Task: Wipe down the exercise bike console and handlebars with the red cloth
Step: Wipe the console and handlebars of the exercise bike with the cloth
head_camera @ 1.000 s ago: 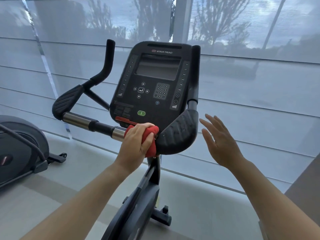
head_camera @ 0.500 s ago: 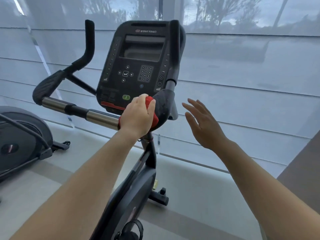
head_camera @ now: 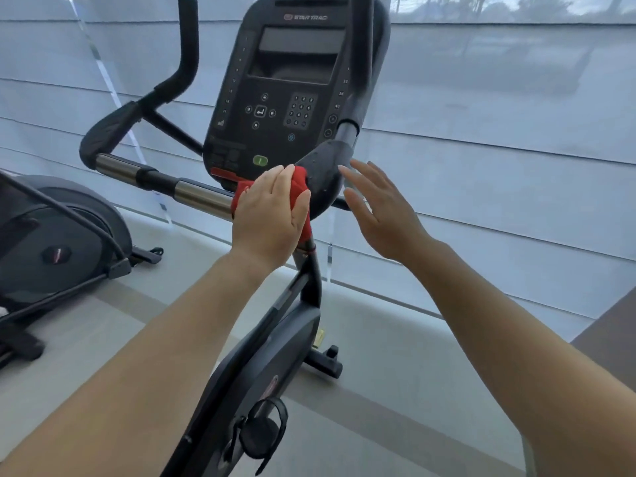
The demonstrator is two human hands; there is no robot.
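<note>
Two bare hands reach toward the handlebars of a black Star Trac exercise bike (head_camera: 265, 366). The left hand (head_camera: 270, 215) grips the red cloth (head_camera: 302, 182), fingers curled over it and thumb lying along its right side. The hand presses the cloth onto the cross bar (head_camera: 203, 197) where the chrome sleeve ends, just below the console (head_camera: 292, 98). Red folds show above the knuckles, at the left of the hand and below the thumb, down to the top of the frame post (head_camera: 309, 280). The cloth touches the right arm pad (head_camera: 327, 173), a dark textured pad at the bar's right end.

The right hand (head_camera: 382, 215) is released, fingers straight and spread, palm turned toward that pad and holding nothing. Its fingertips (head_camera: 344, 168) lie just beside the pad's edge; whether they touch it cannot be told.

The console's screen is dark, with a keypad, arrow buttons and a green button on its lower face. An upright grip (head_camera: 361, 63) rises along its right side, and a curved one (head_camera: 187, 46) stands well apart on the left, above the left arm pad (head_camera: 106, 132). A pedal (head_camera: 261, 435) with a strap hangs at the lower middle. Another grey fitness machine (head_camera: 58, 235) stands on the pale floor (head_camera: 395, 390) at the left, before a window covered by a translucent blind (head_camera: 481, 132).
</note>
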